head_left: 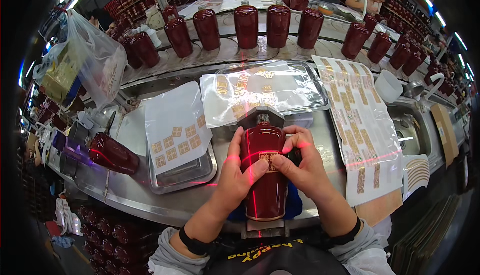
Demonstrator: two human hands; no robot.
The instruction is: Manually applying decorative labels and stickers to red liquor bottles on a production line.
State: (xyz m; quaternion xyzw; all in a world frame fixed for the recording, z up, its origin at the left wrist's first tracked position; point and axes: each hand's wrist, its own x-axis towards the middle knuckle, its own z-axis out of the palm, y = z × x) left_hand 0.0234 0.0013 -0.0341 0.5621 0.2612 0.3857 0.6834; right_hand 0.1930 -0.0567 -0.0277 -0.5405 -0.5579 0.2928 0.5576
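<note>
A dark red glazed bottle [265,195] lies in front of me, its neck pointing away, in a grey holder [260,112]. Red laser lines cross it. My left hand [235,175] wraps its left side, the thumb pressing beside a small square gold decal [269,161] on the bottle. From the other side, my right hand [305,167] grips the bottle, its thumb on the decal's right edge. Part of the decal is hidden under the thumbs. A white decal sheet [175,125] with gold squares lies to the left on a metal tray [197,172].
Behind, a clear tray [312,92] holds wet gold decals. To the right lie a long decal sheet [357,125] and a sink [407,130]. Another red bottle [114,153] leans at left. A conveyor [225,50] carries several bottles. Other people sit across it.
</note>
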